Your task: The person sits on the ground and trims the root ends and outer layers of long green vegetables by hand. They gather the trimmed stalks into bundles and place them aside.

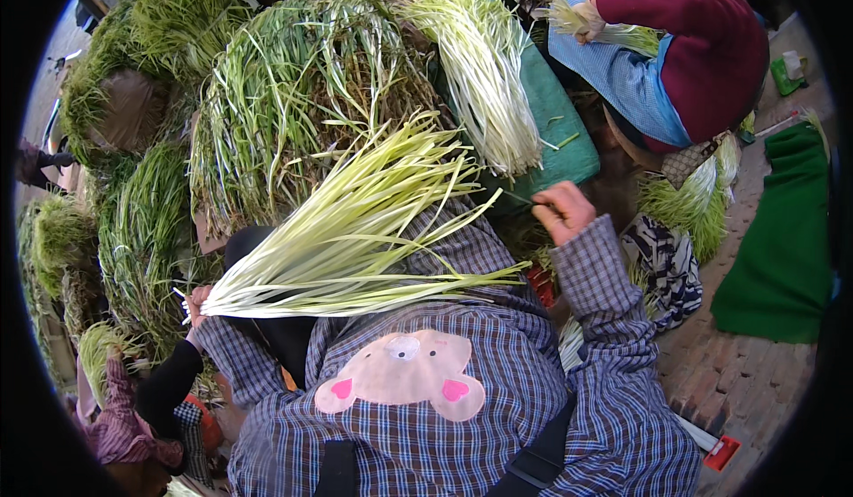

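Note:
My left hand [196, 305] grips the white stem ends of a loose bundle of yellow-green chives [346, 230]. The bundle lies across my lap, over a checked smock [426, 324], its leaf tips fanned out up and to the right. My right hand [565, 212] is raised to the right of the tips, apart from the bundle, with thumb and fingers pinched on a thin dark strip [518, 197]; whether it is a leaf or a stalk I cannot tell. Beyond it, a thick row of trimmed pale chives [490, 90] lies on a green cushion-like support [566, 137].
A large heap of uncleaned chives [286, 104] with brown roots stands ahead, with more heaps [143, 224] to the left. At upper right a co-worker in a maroon sleeve [653, 7] holds chives. A green cloth [776, 244] lies on the brick floor. Another person [126, 424] sits at lower left.

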Demonstrator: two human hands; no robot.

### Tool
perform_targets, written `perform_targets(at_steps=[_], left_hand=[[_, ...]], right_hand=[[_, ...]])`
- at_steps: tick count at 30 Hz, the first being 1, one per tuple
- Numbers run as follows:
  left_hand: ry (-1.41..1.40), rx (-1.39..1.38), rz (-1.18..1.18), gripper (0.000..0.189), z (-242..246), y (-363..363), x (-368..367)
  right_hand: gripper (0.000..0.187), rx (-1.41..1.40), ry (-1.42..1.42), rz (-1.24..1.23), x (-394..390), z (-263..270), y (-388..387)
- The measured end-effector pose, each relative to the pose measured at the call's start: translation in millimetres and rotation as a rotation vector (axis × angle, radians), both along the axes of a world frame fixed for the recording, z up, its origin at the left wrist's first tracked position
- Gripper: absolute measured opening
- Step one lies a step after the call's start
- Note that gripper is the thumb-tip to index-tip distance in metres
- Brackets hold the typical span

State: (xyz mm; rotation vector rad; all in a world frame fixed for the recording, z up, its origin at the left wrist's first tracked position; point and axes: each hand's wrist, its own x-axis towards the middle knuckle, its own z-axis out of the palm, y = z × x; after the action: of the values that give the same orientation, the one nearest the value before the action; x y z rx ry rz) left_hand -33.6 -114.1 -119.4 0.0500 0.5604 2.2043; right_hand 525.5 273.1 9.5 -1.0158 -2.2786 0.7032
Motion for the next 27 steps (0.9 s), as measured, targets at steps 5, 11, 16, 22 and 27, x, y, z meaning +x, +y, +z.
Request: perform_targets(at_steps=[5, 11, 16, 22, 27], left_hand=[[-0.045, 0.075, 0.062, 0.041, -3, -2, 4], [-0.123, 0.117, 0.119, 0.036, 3, 2, 13], [-0.185, 0.199, 0.076, 0.038, 15, 11, 24], [-0.222, 0.127, 0.179, 0.032, 25, 18, 30], [-0.255, 0.12, 0.256, 0.026, 24, 23, 34]], right_hand=[[0.021, 0.023, -0.084, 0.253, -72, 12, -19], [0.024, 0.124, -0.484, 0.53, -94, 27, -30], [0.017, -0.573, -0.249, 0.797, -49, 27, -49], [0.02, -0.493, -0.33, 0.05, -37, 14, 3], [0.021, 0.183, -0.062, 0.232, -91, 33, 23]])
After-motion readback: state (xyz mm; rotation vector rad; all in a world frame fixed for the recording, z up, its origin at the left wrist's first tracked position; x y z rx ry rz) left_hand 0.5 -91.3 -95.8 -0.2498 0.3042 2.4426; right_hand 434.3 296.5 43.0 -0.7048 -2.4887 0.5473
